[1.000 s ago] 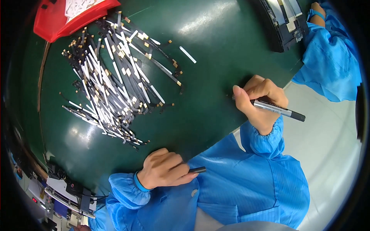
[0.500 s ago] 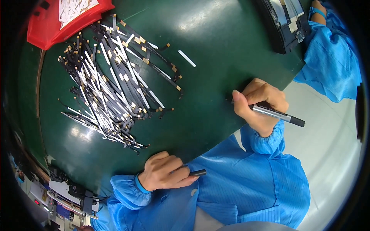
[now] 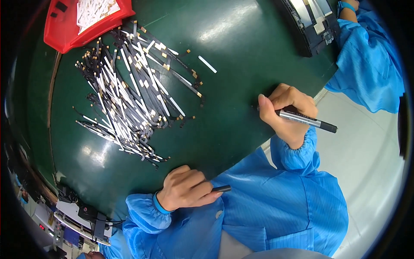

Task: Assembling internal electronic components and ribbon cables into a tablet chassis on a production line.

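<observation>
My right hand [image 3: 284,113] grips a grey and black marker pen [image 3: 307,120], its tip down on the dark green table [image 3: 233,43] near the table's edge. My left hand [image 3: 186,189] rests at the table's near edge, fingers curled around a small black pen cap [image 3: 221,188]. Both arms wear blue sleeves. A large pile of thin black strips with white labels and gold ends [image 3: 129,93] lies on the table to the left, apart from both hands.
A red tray [image 3: 64,34] with white pieces stands at the far left. One loose white strip [image 3: 207,64] lies past the pile. A black tray [image 3: 308,26] sits at the far right, by another person's blue sleeve [image 3: 366,64]. Equipment with cables [image 3: 82,213] is at lower left.
The view has shifted slightly, so the pile and tray sit a little further right. Both hands keep their places and their hold.
</observation>
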`<state>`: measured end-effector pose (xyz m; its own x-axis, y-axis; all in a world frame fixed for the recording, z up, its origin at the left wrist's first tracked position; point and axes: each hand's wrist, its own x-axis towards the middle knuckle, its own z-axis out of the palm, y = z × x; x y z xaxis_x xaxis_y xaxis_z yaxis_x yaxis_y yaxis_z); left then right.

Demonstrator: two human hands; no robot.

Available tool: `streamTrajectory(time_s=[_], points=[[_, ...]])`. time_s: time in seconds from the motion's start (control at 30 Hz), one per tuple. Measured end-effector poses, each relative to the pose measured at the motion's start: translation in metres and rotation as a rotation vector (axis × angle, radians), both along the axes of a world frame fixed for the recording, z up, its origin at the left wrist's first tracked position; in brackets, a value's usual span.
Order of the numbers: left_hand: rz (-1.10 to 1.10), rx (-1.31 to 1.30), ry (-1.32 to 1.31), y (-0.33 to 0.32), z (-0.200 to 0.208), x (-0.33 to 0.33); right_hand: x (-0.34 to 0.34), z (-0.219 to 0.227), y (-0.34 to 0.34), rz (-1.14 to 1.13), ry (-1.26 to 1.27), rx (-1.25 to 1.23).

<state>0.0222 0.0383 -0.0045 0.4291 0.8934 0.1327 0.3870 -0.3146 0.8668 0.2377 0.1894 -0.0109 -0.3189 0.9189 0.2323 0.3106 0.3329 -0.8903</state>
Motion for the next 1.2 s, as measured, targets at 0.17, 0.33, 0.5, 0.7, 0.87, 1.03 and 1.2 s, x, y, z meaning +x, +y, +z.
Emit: streamTrajectory(time_s=[0.17,0.33,0.5,0.7,0.87,1.03,1.2], points=[[0.001,-0.004,-0.007,0.0008,0.001,0.0,0.0013,-0.0011,-0.0005,0.012,0.009,0.0],[-0.009,-0.007,0.0,0.0006,0.0007,0.0,0.0006,0.0001,-0.0002,-0.006,0.003,-0.019],[-0.011,-0.006,0.0,0.0009,0.0002,-0.0001,0.003,-0.0023,-0.0014,-0.064,0.034,-0.031],[-0.01,-0.014,-0.001,0.0013,0.0009,0.0007,0.0016,-0.0021,-0.0014,-0.059,0.013,0.002],[-0.012,-0.012,0.005,0.0003,-0.0004,-0.0007,0.0001,-0.0031,-0.0017,-0.049,0.008,0.005],[-0.009,-0.007,0.007,0.0019,0.0016,0.0001,0.0023,-0.0027,-0.0002,-0.029,0.014,0.017],[-0.001,-0.001,0.004,0.0015,0.0006,0.0001,0.0011,-0.0023,-0.0011,-0.058,0.011,0.007]])
